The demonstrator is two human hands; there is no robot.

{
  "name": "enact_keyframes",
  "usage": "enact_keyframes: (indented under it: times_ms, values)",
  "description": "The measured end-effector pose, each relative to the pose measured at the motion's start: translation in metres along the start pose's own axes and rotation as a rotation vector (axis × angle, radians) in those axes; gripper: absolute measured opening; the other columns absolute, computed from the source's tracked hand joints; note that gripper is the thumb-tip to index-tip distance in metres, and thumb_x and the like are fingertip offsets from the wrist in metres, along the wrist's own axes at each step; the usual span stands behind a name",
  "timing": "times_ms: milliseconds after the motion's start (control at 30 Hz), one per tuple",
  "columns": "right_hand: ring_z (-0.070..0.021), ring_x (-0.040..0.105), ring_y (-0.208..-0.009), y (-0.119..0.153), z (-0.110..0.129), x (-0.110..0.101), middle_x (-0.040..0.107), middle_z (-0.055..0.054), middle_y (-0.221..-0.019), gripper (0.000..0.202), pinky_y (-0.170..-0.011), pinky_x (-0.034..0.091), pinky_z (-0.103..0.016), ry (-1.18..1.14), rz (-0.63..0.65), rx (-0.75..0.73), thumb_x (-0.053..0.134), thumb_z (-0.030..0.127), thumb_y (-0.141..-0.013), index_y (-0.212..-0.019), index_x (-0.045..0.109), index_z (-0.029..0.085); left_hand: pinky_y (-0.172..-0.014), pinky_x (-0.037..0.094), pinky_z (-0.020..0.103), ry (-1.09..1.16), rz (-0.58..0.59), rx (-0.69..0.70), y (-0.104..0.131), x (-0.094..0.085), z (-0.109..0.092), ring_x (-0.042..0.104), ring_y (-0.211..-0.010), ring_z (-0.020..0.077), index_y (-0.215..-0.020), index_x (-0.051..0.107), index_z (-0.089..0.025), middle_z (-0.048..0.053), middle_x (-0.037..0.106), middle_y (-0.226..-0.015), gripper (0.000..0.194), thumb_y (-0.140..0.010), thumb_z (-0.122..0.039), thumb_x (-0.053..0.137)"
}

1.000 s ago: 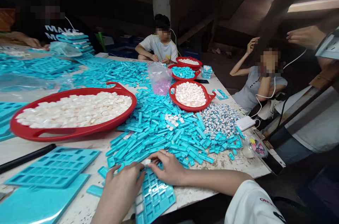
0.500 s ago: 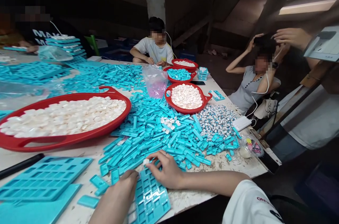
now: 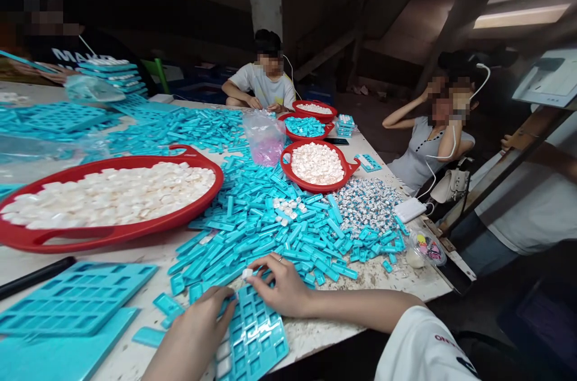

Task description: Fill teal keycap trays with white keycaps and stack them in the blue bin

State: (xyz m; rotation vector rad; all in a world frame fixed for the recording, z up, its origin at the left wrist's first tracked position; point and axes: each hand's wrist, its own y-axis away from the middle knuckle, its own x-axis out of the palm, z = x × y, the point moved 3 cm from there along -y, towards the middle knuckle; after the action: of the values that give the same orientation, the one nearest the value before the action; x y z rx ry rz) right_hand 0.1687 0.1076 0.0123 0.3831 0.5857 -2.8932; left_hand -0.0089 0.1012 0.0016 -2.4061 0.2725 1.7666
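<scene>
The right hand point(image 3: 282, 286) is pinching one small white cube point(image 3: 247, 273) between the thumb and the first finger, and the other fingers are bent. This cube is just above the far end of the blue tray point(image 3: 259, 333), which lies on the white table point(image 3: 433, 280) in front of the person. The left hand point(image 3: 204, 320) is at the left side of this tray, with its fingers curved and close together; their tips are partly hidden, so I cannot tell if they hold something. Near its wrist, white blocks point(image 3: 223, 360) sit in the left row of the tray, while many other compartments are bare. Beyond the hands there is a large heap of blue strips point(image 3: 252, 234). To the left stand a big red basket point(image 3: 135, 231) of white pieces point(image 3: 117, 195) and, nearer, another tray point(image 3: 74, 303) beside a black rod point(image 3: 33, 280).
</scene>
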Motion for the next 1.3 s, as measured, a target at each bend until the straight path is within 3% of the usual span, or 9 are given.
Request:
enact_keyframes:
  times_ms: [267,400,533,667,867,1100,1300]
  values:
    - [-0.0161,0.068,-0.085,0.007,0.002,-0.003,0.066,-0.006,-0.102,0.02,-0.063,0.058,-0.023,-0.029,-0.012,0.003,0.059,0.038,-0.097,-0.106,0.068,0.022,-0.088,0.053,0.034,0.125,0.089,-0.104,0.01,-0.04,-0.032,0.073,-0.103,0.0299,-0.105,0.074,-0.015,0.015,0.077,-0.11,0.029,-0.085,-0.02,0.053]
    - [-0.0159,0.066,-0.083,0.004,0.0,-0.004,0.065,-0.006,-0.103,0.02,-0.059,0.059,-0.023,-0.074,-0.005,0.037,0.06,0.038,-0.096,-0.105,0.067,0.022,-0.103,0.048,0.038,0.135,0.095,-0.141,0.013,-0.051,-0.039,0.073,-0.105,0.0288,-0.112,0.074,-0.017,0.011,0.078,-0.113,0.03,-0.089,-0.024,0.055]
    - [-0.0155,0.066,-0.082,0.004,0.002,-0.005,0.065,-0.007,-0.102,0.02,-0.058,0.059,-0.022,-0.081,0.0,0.024,0.059,0.038,-0.096,-0.105,0.067,0.021,-0.119,0.03,0.053,0.046,0.04,-0.097,0.017,-0.053,-0.041,0.075,-0.098,0.0301,-0.104,0.076,-0.02,0.008,0.081,-0.103,0.026,-0.091,-0.027,0.055]
    - [-0.0147,0.066,-0.081,0.002,0.003,-0.005,0.066,-0.006,-0.101,0.02,-0.062,0.058,-0.023,-0.06,-0.016,0.02,0.06,0.038,-0.096,-0.104,0.067,0.02,-0.117,0.03,0.059,0.014,0.007,-0.031,0.018,-0.052,-0.04,0.075,-0.097,0.0308,-0.097,0.077,-0.021,0.007,0.081,-0.102,0.026,-0.093,-0.03,0.052]
    - [-0.0154,0.066,-0.083,0.001,0.004,-0.005,0.067,-0.007,-0.102,0.021,-0.062,0.057,-0.023,-0.04,0.0,0.043,0.059,0.038,-0.096,-0.104,0.067,0.021,-0.115,0.027,0.063,-0.053,0.002,0.021,0.019,-0.053,-0.044,0.074,-0.097,0.0313,-0.095,0.076,-0.019,0.01,0.08,-0.104,0.03,-0.096,-0.025,0.047]
    - [-0.0146,0.066,-0.082,0.001,0.004,-0.005,0.067,-0.007,-0.102,0.022,-0.063,0.058,-0.023,-0.052,0.015,0.017,0.059,0.039,-0.097,-0.104,0.067,0.02,-0.119,0.012,0.068,-0.089,-0.024,0.089,0.021,-0.053,-0.043,0.073,-0.098,0.0303,-0.092,0.075,-0.02,0.008,0.079,-0.099,0.031,-0.099,-0.024,0.046]
    - [-0.0143,0.067,-0.081,0.002,0.003,-0.004,0.067,-0.006,-0.102,0.021,-0.065,0.058,-0.023,-0.053,0.045,0.016,0.059,0.038,-0.096,-0.104,0.067,0.02,-0.119,0.012,0.067,-0.096,-0.033,0.074,0.019,-0.051,-0.042,0.072,-0.098,0.029,-0.089,0.075,-0.021,0.008,0.079,-0.102,0.029,-0.097,-0.024,0.047]
